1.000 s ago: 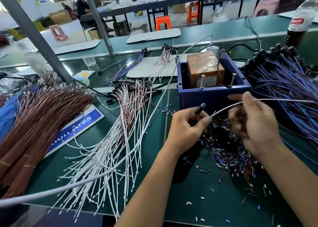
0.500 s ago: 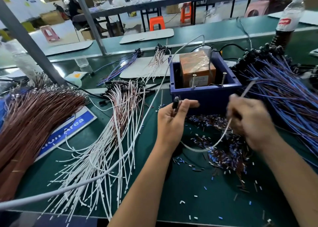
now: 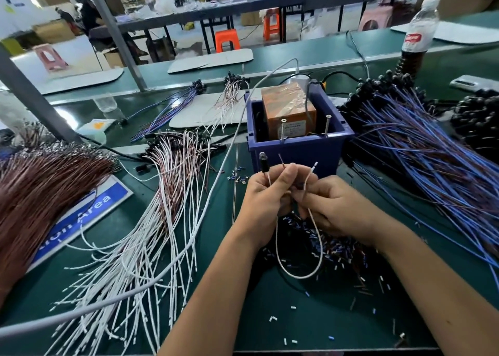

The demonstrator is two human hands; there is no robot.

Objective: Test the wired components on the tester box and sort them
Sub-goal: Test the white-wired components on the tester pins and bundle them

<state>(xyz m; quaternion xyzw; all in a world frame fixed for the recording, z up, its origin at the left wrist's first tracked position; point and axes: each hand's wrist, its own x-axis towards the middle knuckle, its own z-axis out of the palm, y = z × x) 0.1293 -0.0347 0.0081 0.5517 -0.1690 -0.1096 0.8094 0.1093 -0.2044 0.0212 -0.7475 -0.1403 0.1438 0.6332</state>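
The wired part (image 3: 297,247) is one thin white wire with a small black piece on one end, and both hands hold it up just in front of the blue tester box (image 3: 299,145). The left hand (image 3: 266,196) has its fingers curled round the wire near the black piece (image 3: 264,162), which sticks up above the thumb, and a short brown wire end pokes up beside it. The right hand (image 3: 332,207) pinches the other end of the wire, so the white tip (image 3: 314,166) points up toward the box. Between the two hands the wire hangs down in a long loop over a heap of tiny cut bits (image 3: 337,250) on the green table (image 3: 270,301). The hands sit close together, almost touching. Half a second ago they were well apart, and the right hand was further right, pulling the wire sideways; now it has come in to meet the left hand, and the wire tip that was off to the right stands up in the middle. The loop under the hands hangs lower than before. Inside the box stands an orange block (image 3: 287,110) with two screws (image 3: 283,129) poking up at the front wall. To the left lies a big spread of white wires (image 3: 151,234), and further left a thick bunch of brown wires (image 3: 40,188). To the right is a pile of blue wires (image 3: 421,153). A bottle (image 3: 418,34) stands at the far right.
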